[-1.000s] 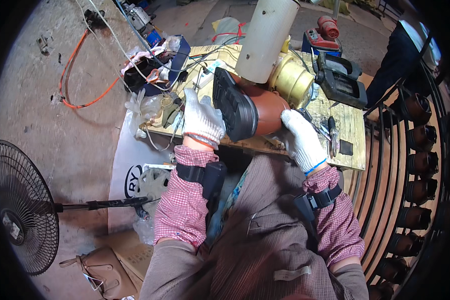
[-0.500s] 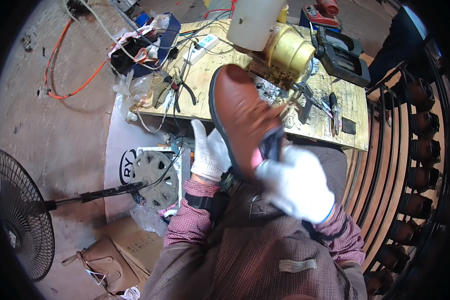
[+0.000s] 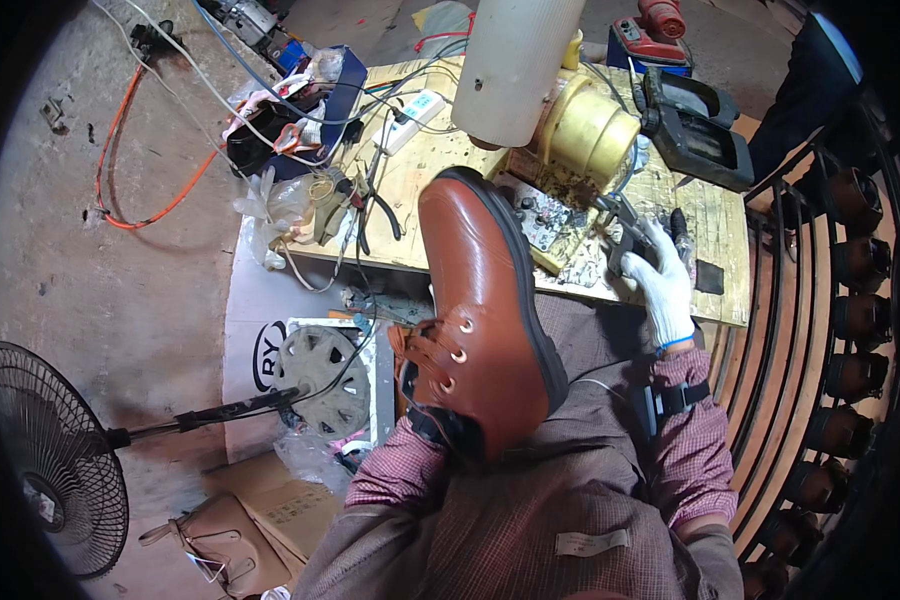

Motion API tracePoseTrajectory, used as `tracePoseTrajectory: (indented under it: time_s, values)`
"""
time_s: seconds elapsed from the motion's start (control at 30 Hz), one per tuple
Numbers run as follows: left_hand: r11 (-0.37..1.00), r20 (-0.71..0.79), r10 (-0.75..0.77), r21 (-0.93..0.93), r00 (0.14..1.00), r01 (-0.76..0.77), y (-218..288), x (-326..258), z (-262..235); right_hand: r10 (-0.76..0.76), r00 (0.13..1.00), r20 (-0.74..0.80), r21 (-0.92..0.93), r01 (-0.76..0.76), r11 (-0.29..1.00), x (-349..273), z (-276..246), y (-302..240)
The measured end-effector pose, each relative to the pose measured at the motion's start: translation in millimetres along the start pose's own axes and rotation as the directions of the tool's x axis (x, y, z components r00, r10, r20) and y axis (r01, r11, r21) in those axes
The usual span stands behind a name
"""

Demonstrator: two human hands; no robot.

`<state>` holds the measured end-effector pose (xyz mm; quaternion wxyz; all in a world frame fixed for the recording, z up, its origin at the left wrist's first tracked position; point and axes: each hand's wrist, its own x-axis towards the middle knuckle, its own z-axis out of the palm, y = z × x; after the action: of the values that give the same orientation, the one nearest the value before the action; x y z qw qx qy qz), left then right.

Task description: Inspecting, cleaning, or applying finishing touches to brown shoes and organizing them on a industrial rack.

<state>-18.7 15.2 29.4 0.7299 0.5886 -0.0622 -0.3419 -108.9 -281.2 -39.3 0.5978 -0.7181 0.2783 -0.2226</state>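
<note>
A brown leather lace-up boot point(image 3: 485, 310) with a black sole is held up in front of me, toe pointing away and sole edge to the right. My left forearm runs into the boot's dark opening; the boot hides my left hand, which bears it from inside. My right hand point(image 3: 667, 290), in a white glove, is at the front right of the wooden workbench point(image 3: 425, 225). Its thumb and fingers are apart beside a dark flat tool point(image 3: 625, 243), and whether they touch it is unclear. A black-handled tool point(image 3: 681, 230) lies just beyond its fingers.
A yellow nozzle point(image 3: 595, 130) and a white cylinder point(image 3: 515, 70) overhang the bench. Pliers point(image 3: 378, 212), a power strip point(image 3: 415, 120) and a blue box point(image 3: 345, 85) lie left. A fan point(image 3: 55, 460) stands left; a rack point(image 3: 785, 300) with several boots stands right.
The boot has turned over sideways, its sole edge now facing right. My right hand has let go of it and reached to the bench; my left hand has gone inside the boot.
</note>
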Motion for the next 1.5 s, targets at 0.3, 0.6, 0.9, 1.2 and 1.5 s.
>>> tracePoseTrajectory:
  time_s: [0.3, 0.6, 0.9, 1.2, 1.5]
  values:
    - [0.968, 0.09, 0.079, 0.229, 0.993, -0.098, -17, -15, -12, 0.18, 0.982, 0.054, 0.285, -0.188, 0.94, 8, 4, -26]
    - [0.897, 0.286, 0.103, 0.387, 0.953, -0.213, -51, -33, -5, 0.118, 0.944, 0.309, 0.302, -0.215, 0.929, -96, -21, -195]
    - [0.78, 0.388, 0.134, 0.526, 0.912, -0.339, -68, -39, -1, -0.018, 0.987, 0.162, 0.155, -0.008, 0.988, -107, -22, -182]
    - [0.658, 0.456, 0.091, 0.64, 0.885, -0.397, -80, -28, -18, -0.539, 0.833, 0.121, -0.399, 0.538, 0.742, -143, -17, -157]
    - [0.513, 0.495, 0.071, 0.727, 0.866, -0.457, -87, 4, -28, -0.554, 0.784, 0.281, -0.189, 0.611, 0.768, -152, 0, -128]
